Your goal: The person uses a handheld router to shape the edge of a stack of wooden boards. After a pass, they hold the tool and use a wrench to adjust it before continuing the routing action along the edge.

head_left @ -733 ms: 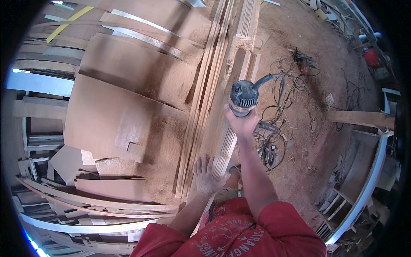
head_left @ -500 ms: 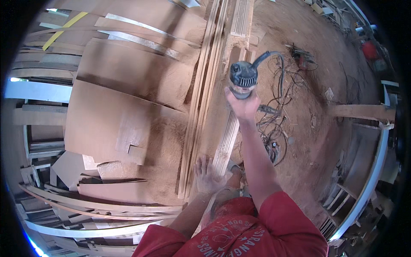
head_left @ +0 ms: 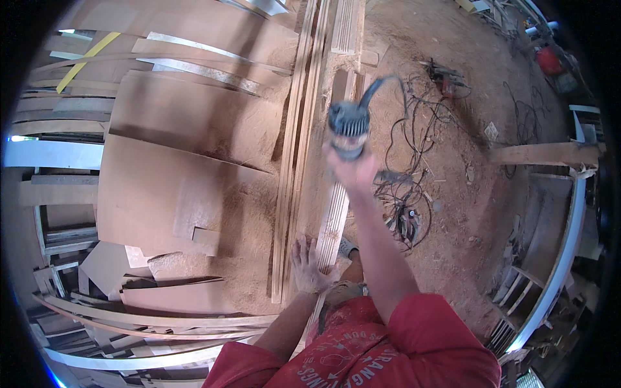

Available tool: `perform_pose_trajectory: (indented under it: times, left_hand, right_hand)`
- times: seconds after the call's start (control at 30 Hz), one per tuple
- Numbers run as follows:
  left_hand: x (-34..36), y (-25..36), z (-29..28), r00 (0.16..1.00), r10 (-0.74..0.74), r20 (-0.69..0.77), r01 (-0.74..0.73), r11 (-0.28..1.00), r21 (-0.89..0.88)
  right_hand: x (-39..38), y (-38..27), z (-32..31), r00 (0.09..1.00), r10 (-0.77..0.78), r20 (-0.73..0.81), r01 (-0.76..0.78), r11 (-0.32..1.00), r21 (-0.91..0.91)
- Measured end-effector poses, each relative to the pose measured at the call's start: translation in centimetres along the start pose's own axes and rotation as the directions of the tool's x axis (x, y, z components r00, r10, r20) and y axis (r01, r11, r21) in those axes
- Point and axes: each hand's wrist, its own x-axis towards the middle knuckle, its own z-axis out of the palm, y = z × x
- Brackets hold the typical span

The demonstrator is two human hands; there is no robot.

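Note:
My right hand is wrapped round the body of a corded trim router, dark on top with vents and slightly blurred. It sits over a long grooved wooden strip; whether its base touches the wood is hidden. My left hand lies flat with its fingers spread on the dusty bench beside the strip's near end, holding nothing. Left of that hand, long thin battens run side by side away from me.
Large brown sheets and sawdust cover the surface at left, with stacked boards beyond. Tangled black cords and another power tool lie on the dusty floor at right. A wooden beam juts in from the right.
The router and my right hand have shifted slightly left and toward me along the strip. My left hand stays in place. The whole view has turned a little.

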Motion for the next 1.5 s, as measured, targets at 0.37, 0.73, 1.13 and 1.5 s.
perform_pose_trajectory:
  times: [0.37, 0.73, 1.13, 1.5]
  left_hand:
    - [0.2, 0.6, -0.2, 0.998, 0.025, 0.055, -0.027, 0.999, 0.039]
    - [0.6, 1.3, -0.6, 0.999, 0.034, 0.012, -0.034, 0.999, -0.011]
    - [0.3, 0.2, 0.2, 0.999, 0.042, -0.005, -0.042, 0.999, 0.031]
    - [0.4, 0.7, -0.2, 0.995, 0.086, -0.047, -0.085, 0.996, 0.016]
  right_hand:
    - [1.2, 4.4, 0.0, 0.907, -0.406, -0.11, 0.398, 0.913, -0.087]
    - [9.9, 1.8, 1.4, 0.852, -0.478, -0.214, 0.454, 0.878, -0.151]
    - [-2.0, 4.4, 0.1, 0.95, -0.295, -0.098, 0.286, 0.953, -0.095]
    - [5.7, 7.1, 1.9, 0.797, -0.573, -0.189, 0.549, 0.819, -0.166]
